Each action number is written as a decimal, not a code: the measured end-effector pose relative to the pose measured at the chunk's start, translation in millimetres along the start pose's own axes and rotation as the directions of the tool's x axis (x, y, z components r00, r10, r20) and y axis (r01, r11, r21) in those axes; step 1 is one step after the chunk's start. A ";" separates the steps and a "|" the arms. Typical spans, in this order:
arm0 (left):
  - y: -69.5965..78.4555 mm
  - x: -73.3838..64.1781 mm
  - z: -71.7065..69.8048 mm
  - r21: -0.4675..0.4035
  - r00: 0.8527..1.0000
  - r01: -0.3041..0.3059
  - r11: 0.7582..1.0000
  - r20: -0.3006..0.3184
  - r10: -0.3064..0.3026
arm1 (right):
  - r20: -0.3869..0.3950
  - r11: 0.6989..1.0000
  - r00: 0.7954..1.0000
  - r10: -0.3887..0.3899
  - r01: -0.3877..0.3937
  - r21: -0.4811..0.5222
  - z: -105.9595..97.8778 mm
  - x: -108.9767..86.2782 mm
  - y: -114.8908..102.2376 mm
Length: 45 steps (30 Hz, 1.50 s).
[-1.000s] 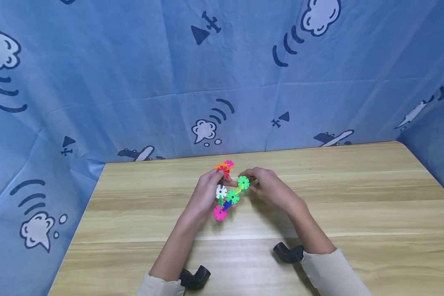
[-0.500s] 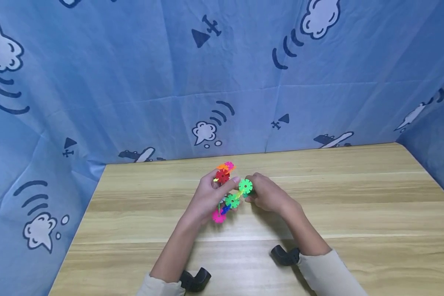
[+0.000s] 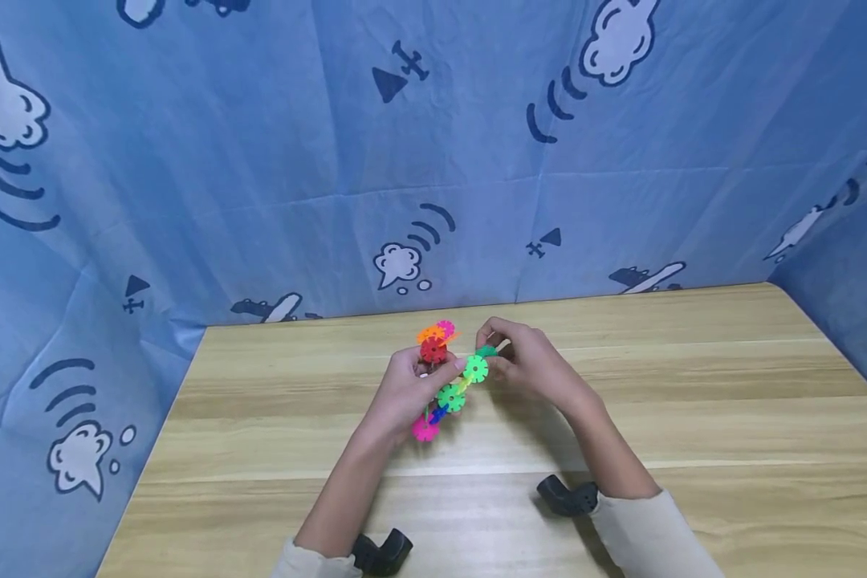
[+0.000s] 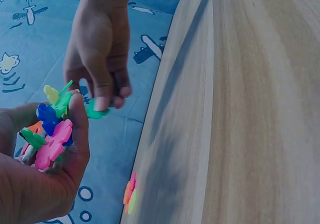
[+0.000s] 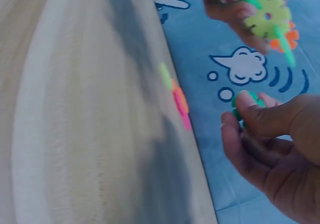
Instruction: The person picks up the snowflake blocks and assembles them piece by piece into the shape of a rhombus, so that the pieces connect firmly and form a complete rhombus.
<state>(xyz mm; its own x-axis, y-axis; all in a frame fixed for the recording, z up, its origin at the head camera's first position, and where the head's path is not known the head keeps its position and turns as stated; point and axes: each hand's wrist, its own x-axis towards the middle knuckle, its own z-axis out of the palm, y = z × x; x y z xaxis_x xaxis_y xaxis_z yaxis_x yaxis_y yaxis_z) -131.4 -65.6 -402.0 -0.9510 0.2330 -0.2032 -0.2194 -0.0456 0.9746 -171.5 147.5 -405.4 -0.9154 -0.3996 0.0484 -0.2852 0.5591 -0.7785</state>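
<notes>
Chain of notched, flower-shaped discs (image 3: 451,397), mid-scene, held over far part of bench. Run toward the near end: light green, yellow, light green again, blue (image 3: 439,414), then a pink disc (image 3: 425,430) lowest and nearest. Red disc (image 3: 433,350) shows at far side of left hand, face up to head view; how it joins the rest, cannot tell.

Left hand (image 3: 403,395): grip curled round the chain, thumb laid across toward the farther light green disc, part of the chain hidden by thumb and palm.

Right hand (image 3: 533,361): grip drawn to a pinch, thumb and fingertips on one darker green disc (image 5: 251,103). Right-wrist view gives a gap between this disc and the cluster in the left hand; near, but apart.

Pink, orange and yellow-green pieces (image 4: 131,194) lie close together at far edge of bench (image 3: 694,385), well apart from both hands in left-wrist view. Bench top pale, wood-grained, hand shadows on it.

Black wrist mounts (image 3: 383,552) near side, one per wrist, by light sleeves (image 3: 653,530). Blue cloth (image 3: 282,136) behind, printed with clouds and planes.
</notes>
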 end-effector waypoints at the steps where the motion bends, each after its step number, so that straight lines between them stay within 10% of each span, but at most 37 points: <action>1: 0.4 0.1 0.1 0.008 1.000 0.001 1.000 -0.006 -0.001 | -0.008 1.000 1.000 -0.005 0.006 0.030 -1.8 -0.3 -1.3; 17: -1.1 -0.8 1.3 0.031 0.999 0.024 0.999 -0.044 -0.023 | -0.103 0.967 0.985 -0.135 0.154 0.202 -9.9 -5.9 -10.3; 45: 0.5 -5.2 2.7 -0.010 1.000 0.016 1.000 0.011 -0.016 | -0.108 0.932 0.981 -0.158 0.185 0.313 -4.4 -7.5 -13.2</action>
<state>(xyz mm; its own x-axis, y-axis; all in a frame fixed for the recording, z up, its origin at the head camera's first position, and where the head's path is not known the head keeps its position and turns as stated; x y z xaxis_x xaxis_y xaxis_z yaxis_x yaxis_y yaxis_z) -126.0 -64.2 -400.2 -0.9450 0.2444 -0.2174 -0.2366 -0.0520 0.9702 -162.1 146.3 -392.8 -0.8841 -0.4021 0.2382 -0.3456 0.2194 -0.9124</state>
